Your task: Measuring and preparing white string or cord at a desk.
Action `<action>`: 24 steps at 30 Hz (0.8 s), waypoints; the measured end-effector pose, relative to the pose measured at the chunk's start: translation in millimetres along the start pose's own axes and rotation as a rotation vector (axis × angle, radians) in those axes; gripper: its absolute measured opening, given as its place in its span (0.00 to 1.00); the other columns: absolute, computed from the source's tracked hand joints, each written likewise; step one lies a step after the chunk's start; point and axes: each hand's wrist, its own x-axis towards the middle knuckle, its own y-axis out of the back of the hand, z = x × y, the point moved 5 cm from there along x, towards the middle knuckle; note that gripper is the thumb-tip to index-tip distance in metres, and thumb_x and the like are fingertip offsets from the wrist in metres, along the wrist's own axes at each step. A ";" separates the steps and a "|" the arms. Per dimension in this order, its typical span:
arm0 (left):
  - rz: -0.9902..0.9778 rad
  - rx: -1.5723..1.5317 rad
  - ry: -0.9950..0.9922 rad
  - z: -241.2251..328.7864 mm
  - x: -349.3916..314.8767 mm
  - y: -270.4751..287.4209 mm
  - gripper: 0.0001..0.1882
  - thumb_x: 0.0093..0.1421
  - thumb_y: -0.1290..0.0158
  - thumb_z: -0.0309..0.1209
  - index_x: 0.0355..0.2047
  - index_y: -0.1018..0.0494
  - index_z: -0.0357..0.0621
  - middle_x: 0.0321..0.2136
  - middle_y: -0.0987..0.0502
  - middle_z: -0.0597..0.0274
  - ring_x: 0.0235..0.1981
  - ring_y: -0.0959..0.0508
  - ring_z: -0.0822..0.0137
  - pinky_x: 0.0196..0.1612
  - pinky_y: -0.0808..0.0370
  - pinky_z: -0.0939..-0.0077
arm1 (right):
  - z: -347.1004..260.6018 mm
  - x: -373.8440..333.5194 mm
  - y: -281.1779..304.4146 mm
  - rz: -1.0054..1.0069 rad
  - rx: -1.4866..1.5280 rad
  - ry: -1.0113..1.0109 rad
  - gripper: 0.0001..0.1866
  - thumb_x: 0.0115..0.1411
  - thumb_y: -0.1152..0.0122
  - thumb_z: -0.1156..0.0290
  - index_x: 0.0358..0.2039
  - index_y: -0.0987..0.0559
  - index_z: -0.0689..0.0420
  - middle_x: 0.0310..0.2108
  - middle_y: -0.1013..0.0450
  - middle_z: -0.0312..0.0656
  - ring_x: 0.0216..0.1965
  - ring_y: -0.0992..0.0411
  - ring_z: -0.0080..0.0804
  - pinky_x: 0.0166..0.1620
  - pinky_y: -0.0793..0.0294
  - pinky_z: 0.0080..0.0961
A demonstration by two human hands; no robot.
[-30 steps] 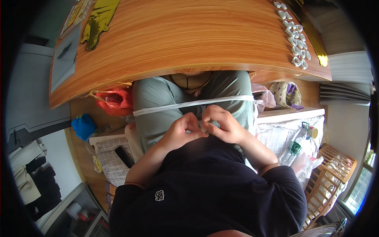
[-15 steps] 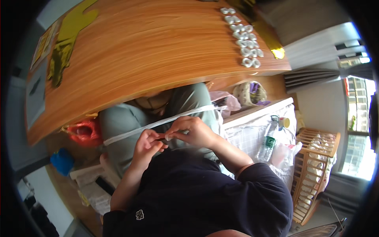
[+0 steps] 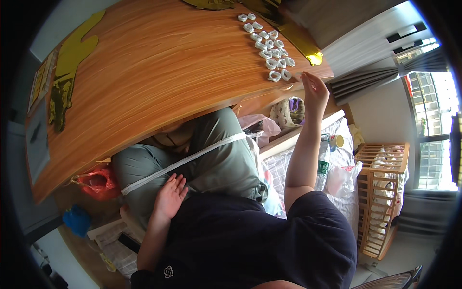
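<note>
My right hand (image 3: 316,91) reaches out over the right end of the wooden table. Its fingertips pinch a small whitish loop (image 3: 298,75), partly hidden and blurred, beside the nearest of the white loops on the tabletop. Those small white loops (image 3: 274,76) stand in a slanting double row of several. Palm up, with fingers loosely stretched, my left hand (image 3: 171,195) rests at my lap and holds nothing. Just beyond it, a long white strip (image 3: 185,164) lies across both thighs of my grey-green trousers.
The wooden table (image 3: 168,58) spans the far side, with gold foil pieces (image 3: 67,72) at its left and gold foil (image 3: 303,45) at its right. A red bag (image 3: 98,183) sits lower left. At right are a plastic bottle (image 3: 323,166) and a wooden rack (image 3: 380,192).
Both hands were together over my lap, fingering a small piece. My right hand has swung out to the loops on the table; my left has dropped back and opened.
</note>
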 end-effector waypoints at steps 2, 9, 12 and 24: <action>0.000 0.000 -0.039 0.4 4.1 4.3 0.23 0.65 0.51 0.39 0.57 0.37 0.45 0.54 0.32 0.60 0.56 0.33 0.64 0.58 0.35 0.66 | 1.1 0.5 -7.3 0.017 -0.040 0.006 0.10 0.58 0.36 0.73 0.39 0.19 0.64 0.32 0.21 0.39 0.36 0.25 0.21 0.43 0.29 0.17; 0.101 -0.233 -0.112 24.2 33.4 16.1 0.27 0.63 0.49 0.45 0.56 0.38 0.42 0.55 0.34 0.55 0.57 0.35 0.61 0.63 0.44 0.65 | 2.2 2.9 -17.7 0.055 -0.283 0.172 0.10 0.58 0.36 0.70 0.38 0.17 0.61 0.34 0.21 0.38 0.35 0.27 0.20 0.42 0.30 0.17; 0.094 -0.207 -0.259 36.2 32.0 10.2 0.21 0.65 0.53 0.42 0.53 0.33 0.43 0.54 0.32 0.59 0.57 0.34 0.64 0.62 0.42 0.66 | 15.8 4.6 -15.0 0.054 -0.182 0.126 0.10 0.58 0.36 0.71 0.39 0.18 0.60 0.35 0.22 0.38 0.36 0.27 0.22 0.42 0.30 0.19; -0.005 0.217 -0.469 50.6 2.7 -14.3 0.13 0.64 0.51 0.31 0.49 0.29 0.45 0.47 0.28 0.68 0.45 0.31 0.76 0.48 0.33 0.75 | -103.0 -189.8 -143.9 -0.635 0.176 0.323 0.09 0.50 0.37 0.80 0.34 0.22 0.61 0.34 0.27 0.43 0.40 0.30 0.39 0.43 0.32 0.30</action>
